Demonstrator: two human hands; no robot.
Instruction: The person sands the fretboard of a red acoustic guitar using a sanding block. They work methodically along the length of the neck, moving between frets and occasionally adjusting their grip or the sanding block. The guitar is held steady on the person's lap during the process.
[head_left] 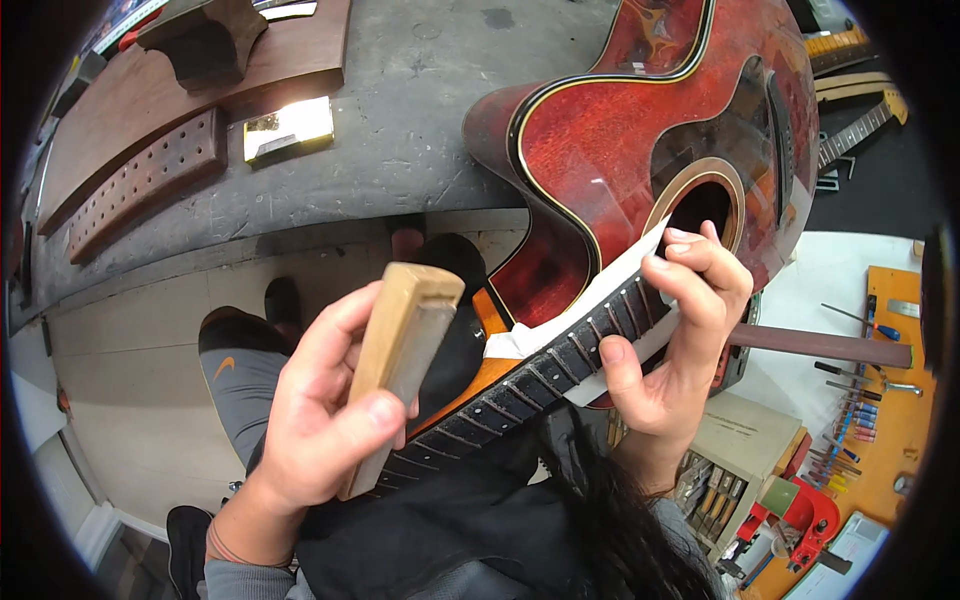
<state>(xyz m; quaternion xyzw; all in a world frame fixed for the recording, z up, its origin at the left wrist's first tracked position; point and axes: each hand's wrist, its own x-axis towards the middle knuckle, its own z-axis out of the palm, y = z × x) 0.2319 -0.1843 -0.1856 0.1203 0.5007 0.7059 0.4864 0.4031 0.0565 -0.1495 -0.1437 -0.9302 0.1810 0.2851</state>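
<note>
My left hand [320,420] is closed around a wooden block tool [400,330] with a metal strip along one face, held over the lower fretboard. My right hand [680,350] is beside the upper frets, fingers curled but apart, nothing visibly gripped, the thumb at the fretboard's [540,378] near edge. The guitar [590,140] has a glossy red cutaway body with a round soundhole. White protective strips [615,285] lie along both sides of the black fretboard.
A grey bench [430,140] holds a dark perforated wooden block [150,175], boards and a shiny rectangular block [287,130]. Other guitar necks [850,130] lie at right, above an orange tool board [890,300], red clamp [805,520] and small cabinet [735,455]. Someone's legs and shoes show below the bench.
</note>
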